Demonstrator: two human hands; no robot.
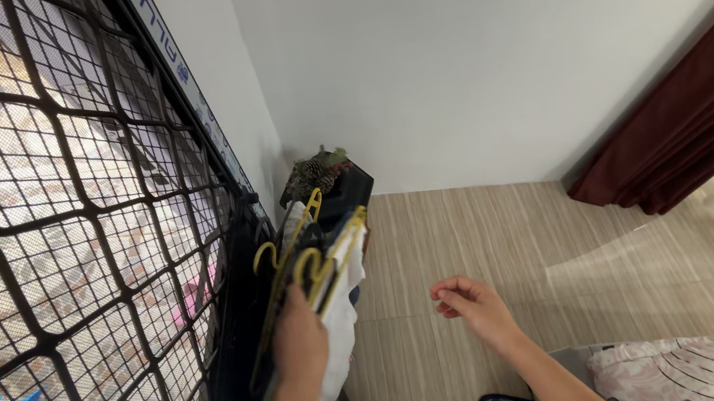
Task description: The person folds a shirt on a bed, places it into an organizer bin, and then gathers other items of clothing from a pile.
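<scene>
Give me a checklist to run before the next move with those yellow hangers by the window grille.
1. Left hand grips the bundle of yellow plastic hangers: ok.
2. White cloth garment hangs from that bundle: ok; whether it is seated on a hanger, cannot tell.
3. Right hand free, fingers loosely curled, holding nothing: ok.
4. Hanger hooks apart from the black metal window grille: cannot tell.
5. Beige plank floor beneath the right hand bare: ok.
</scene>
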